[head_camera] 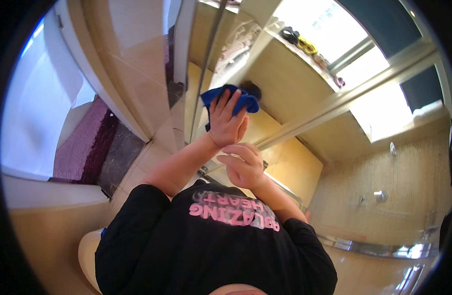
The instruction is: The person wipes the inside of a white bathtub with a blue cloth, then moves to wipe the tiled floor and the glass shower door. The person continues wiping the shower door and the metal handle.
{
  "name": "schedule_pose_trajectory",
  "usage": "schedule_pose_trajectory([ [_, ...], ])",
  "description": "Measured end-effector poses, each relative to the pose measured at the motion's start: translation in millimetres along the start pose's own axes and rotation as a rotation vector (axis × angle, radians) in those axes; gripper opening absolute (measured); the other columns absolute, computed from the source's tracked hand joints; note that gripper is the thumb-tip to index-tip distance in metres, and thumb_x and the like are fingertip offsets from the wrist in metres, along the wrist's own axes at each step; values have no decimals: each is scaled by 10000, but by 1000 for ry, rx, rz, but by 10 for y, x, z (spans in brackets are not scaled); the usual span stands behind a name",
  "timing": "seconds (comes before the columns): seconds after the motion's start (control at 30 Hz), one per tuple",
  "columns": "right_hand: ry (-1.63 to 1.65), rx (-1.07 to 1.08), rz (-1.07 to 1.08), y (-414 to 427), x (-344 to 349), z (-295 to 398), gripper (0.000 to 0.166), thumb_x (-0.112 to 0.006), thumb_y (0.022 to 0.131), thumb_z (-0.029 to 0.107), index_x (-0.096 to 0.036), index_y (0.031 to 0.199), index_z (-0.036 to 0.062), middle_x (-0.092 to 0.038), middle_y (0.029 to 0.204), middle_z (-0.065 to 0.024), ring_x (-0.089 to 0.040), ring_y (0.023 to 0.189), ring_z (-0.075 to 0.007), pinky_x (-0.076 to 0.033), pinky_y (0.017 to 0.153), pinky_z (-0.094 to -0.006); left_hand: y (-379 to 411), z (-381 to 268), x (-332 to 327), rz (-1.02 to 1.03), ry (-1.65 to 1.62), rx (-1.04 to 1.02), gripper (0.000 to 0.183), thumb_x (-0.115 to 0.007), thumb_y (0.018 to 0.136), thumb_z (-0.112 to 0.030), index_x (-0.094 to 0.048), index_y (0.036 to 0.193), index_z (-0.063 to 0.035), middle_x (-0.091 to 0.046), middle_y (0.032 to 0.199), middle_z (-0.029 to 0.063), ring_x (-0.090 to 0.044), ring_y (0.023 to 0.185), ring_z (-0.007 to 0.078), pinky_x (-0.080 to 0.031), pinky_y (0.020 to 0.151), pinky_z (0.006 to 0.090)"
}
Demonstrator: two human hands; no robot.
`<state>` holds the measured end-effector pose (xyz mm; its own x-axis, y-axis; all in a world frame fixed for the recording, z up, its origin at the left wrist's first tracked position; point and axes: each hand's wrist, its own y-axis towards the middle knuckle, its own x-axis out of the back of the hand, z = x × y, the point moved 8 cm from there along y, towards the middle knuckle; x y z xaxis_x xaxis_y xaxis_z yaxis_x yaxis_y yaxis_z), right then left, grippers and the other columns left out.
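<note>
My left hand [228, 120] lies spread over a blue cloth [250, 103], pressing it flat against an upright reflective panel [226, 70] of glass or mirror. Bunched folds of the cloth stick out around the fingers. Just beyond it a dark rounded shape, apparently a reflected head, shows in the panel. Below my left wrist hovers my right hand [244, 166], its fingers half curled and apart, with nothing visible in it. Whether it touches the wrist, I cannot tell.
A metal rail [344, 94] crosses at right. On a ledge [307, 55] sit several small items, including a yellow one [307, 45]. Shower fittings [380, 196] are on the tiled wall. At left are a door frame [111, 73], a purple mat [80, 143] and a white rounded fixture [88, 254].
</note>
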<state>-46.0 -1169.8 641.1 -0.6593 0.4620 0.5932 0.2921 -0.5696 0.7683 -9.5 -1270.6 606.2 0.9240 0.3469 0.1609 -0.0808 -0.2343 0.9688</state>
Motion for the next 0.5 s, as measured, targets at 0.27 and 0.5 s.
schedule_pose_trajectory([
  [0.27,-249,-381,-116,-884,302,-192,287,-605,665,-50,-707,900,80,-649,969,-90,-617,808,-283,-495,718,-360,-1207,-324,-352,390,-324,-192,389,-677,733,-123,-688,1122,-136,-553,1350,179,-537,1215,376,-447,953,458],
  [0.5,-622,-767,-282,-1385,84,-10,341,-598,715,-61,-706,1004,84,-562,1162,-164,-543,1010,-307,-472,844,-391,-1027,-444,-180,625,-635,-34,491,-604,774,-9,-603,1264,-30,-488,1410,232,-509,1264,389,-406,995,459],
])
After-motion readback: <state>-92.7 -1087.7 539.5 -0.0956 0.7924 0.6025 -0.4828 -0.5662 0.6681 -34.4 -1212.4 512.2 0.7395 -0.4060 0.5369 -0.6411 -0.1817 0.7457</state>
